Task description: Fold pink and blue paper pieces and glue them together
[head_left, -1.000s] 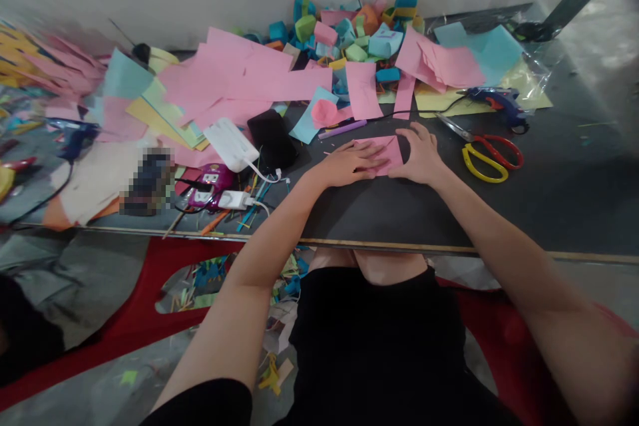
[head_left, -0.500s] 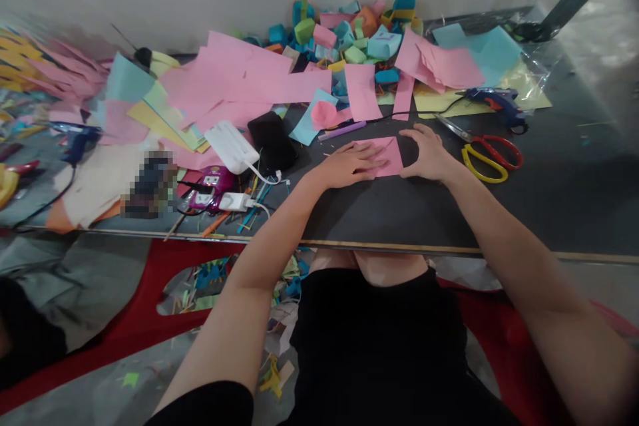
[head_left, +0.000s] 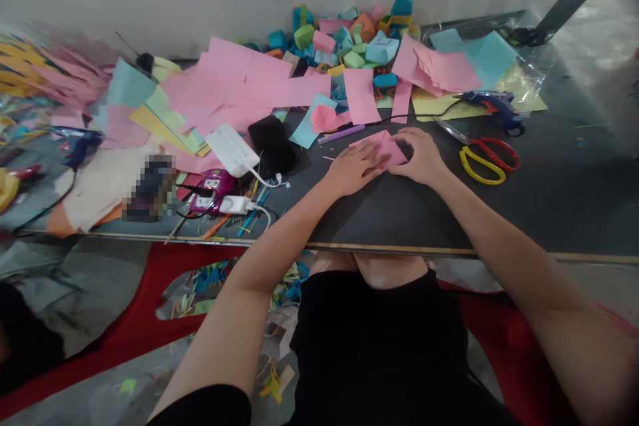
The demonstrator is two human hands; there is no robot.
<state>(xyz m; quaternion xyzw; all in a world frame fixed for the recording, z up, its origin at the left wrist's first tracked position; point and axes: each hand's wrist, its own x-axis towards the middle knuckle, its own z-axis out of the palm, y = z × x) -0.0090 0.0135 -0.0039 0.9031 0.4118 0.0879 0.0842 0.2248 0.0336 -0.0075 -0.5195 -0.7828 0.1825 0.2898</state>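
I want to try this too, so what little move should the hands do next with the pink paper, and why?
Maybe press the right hand gently along the right edge of the pink paper. The left hand's fingers lie across the paper, so they could steady it, and the right hand is curved at that edge, thumb and fingers apart, so it seems well placed.

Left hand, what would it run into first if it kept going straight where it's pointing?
Probably the right hand: the left hand lies on the pink paper, pointing across it that way, though relative height is hard to judge.
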